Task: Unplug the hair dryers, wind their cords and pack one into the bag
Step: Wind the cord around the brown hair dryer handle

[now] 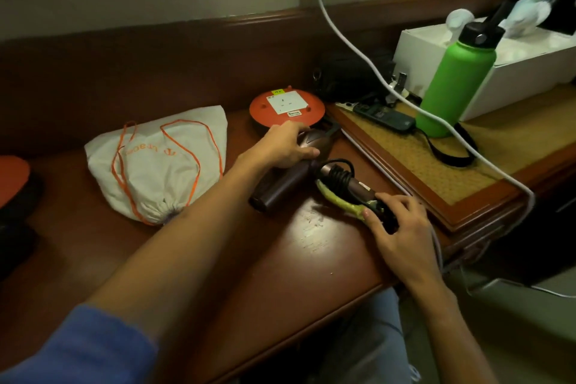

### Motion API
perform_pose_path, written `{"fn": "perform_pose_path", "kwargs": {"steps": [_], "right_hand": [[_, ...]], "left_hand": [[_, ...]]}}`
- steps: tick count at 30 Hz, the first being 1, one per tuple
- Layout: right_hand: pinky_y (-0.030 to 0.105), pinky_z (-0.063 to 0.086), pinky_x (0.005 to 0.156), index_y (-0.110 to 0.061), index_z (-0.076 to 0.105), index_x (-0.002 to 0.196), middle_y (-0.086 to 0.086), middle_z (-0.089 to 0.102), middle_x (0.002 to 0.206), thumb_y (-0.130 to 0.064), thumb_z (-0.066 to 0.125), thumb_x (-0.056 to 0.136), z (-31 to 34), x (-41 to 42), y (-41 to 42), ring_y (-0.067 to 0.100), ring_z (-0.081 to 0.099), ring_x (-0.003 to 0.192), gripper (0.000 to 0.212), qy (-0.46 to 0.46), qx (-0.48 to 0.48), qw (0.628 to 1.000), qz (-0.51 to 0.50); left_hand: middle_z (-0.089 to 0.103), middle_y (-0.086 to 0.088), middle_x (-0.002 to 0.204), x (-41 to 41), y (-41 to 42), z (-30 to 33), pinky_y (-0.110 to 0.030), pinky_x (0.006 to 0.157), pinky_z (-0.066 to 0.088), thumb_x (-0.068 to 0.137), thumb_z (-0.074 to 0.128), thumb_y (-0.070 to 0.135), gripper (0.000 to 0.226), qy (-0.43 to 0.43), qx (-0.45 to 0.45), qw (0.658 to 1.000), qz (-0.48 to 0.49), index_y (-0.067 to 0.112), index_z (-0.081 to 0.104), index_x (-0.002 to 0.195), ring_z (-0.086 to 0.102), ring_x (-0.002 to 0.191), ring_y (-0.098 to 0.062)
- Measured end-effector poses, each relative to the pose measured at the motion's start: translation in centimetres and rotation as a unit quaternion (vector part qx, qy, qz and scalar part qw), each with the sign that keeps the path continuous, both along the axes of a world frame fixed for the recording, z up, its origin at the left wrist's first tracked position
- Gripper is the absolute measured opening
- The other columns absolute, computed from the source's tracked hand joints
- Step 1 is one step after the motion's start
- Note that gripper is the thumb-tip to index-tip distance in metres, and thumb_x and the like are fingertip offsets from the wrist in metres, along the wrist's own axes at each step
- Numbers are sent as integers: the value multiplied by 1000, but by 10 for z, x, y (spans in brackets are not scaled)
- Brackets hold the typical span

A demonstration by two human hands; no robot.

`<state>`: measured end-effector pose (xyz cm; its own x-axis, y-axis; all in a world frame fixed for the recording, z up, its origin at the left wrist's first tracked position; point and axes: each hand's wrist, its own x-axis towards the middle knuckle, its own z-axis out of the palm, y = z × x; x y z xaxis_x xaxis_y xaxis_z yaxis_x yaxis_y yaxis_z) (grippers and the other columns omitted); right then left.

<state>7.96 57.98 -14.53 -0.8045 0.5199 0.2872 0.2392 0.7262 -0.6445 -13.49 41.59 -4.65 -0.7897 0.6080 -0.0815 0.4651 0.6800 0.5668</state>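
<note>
The wooden desk [193, 259] carries everything; its near edge runs diagonally under the forearms, and a raised tray [436, 171] bounds the work area on the right, with a white cable [352, 40] from the wall plug draped across it. The white drawstring bag [162, 162] lies at left, its mouth cinched, apparently already full; open desk lies between it and the dryers. The brown hair dryer [290, 178] lies at centre, the left hand [286, 146] curled over its body, just in front of the orange cord reel [286, 109]; the second dryer [349, 190], cord wound round its handle, lies just right, the right hand [396, 221] grasping its near end. The task looks nearly finished; what remains is likely settling both dryers clear of the near edge.
</note>
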Motion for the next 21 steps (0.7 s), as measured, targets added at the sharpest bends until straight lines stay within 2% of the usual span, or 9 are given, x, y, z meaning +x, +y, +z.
{"fn": "perform_pose_path", "kwargs": {"steps": [3, 5, 7, 10, 12, 14, 16, 18, 21], "right_hand": [[29, 35, 92, -17, 65, 131, 8, 55, 120, -37, 71, 91, 1, -1, -3, 24, 48, 118, 45, -4, 7, 1000, -7], [31, 36, 92, -18, 64, 131, 8, 55, 120, -39, 71, 90, 2, 0, -5, 26, 48, 119, 46, -10, 4, 1000, -2], [40, 38, 98, -22, 61, 133, 8, 53, 125, -44, 69, 90, 6, 0, -6, 28, 46, 123, 50, -44, 9, 999, -4], [53, 30, 109, -23, 56, 138, 8, 47, 138, -50, 67, 89, 20, 0, -18, 32, 37, 132, 57, -107, 63, 992, -39], [54, 30, 109, -20, 56, 136, 8, 47, 138, -45, 68, 89, 33, -5, -37, 31, 37, 132, 54, -58, 75, 995, -41], [49, 31, 106, -20, 60, 128, 4, 52, 133, -40, 67, 90, 46, -17, -69, 27, 42, 128, 43, 12, 73, 997, -2], [41, 30, 101, -22, 64, 121, 0, 59, 126, -38, 61, 92, 53, -34, -107, 22, 48, 122, 33, 53, 90, 993, 59], [38, 32, 93, -20, 67, 112, 0, 65, 116, -34, 59, 90, 54, -54, -150, 22, 54, 112, 28, 76, 97, 982, 146], [36, 35, 82, -14, 68, 110, 5, 66, 109, -24, 58, 88, 44, -91, -204, 29, 55, 100, 26, 60, 114, 954, 271]], "left_hand": [[63, -8, 140, 8, -4, -7, -26, 93, 38, 94, 72, 39, 60, 30, 36, 999, 3, 16, 54, 145, 58, 127, -26], [62, -8, 141, 14, -10, -12, -22, 93, 35, 96, 69, 38, 56, 50, 60, 997, 5, 15, 54, 145, 56, 130, -26], [59, -6, 145, 20, -19, -16, -20, 97, 33, 98, 67, 38, 58, 61, 86, 994, 15, 16, 50, 148, 53, 135, -24], [59, -4, 144, 32, -41, -21, -24, 103, 38, 99, 65, 41, 56, 81, 142, 985, 46, 21, 48, 149, 53, 133, -19], [62, -3, 137, 38, -66, -28, -29, 105, 41, 99, 65, 38, 46, 120, 162, 976, 79, 21, 56, 140, 56, 128, -18], [65, -3, 130, 40, -100, -39, -32, 105, 41, 97, 67, 29, 32, 175, 134, 967, 127, 20, 65, 128, 57, 123, -23], [65, -3, 130, 41, -140, -49, -39, 103, 43, 95, 67, 27, 28, 193, 73, 960, 191, 23, 67, 123, 55, 122, -28], [64, -6, 129, 46, -178, -56, -45, 99, 44, 92, 70, 31, 33, 211, 18, 947, 241, 24, 67, 124, 54, 120, -32], [66, -6, 117, 54, -216, -70, -47, 94, 44, 84, 79, 41, 41, 218, -32, 943, 248, 23, 68, 119, 55, 117, -33]]}}
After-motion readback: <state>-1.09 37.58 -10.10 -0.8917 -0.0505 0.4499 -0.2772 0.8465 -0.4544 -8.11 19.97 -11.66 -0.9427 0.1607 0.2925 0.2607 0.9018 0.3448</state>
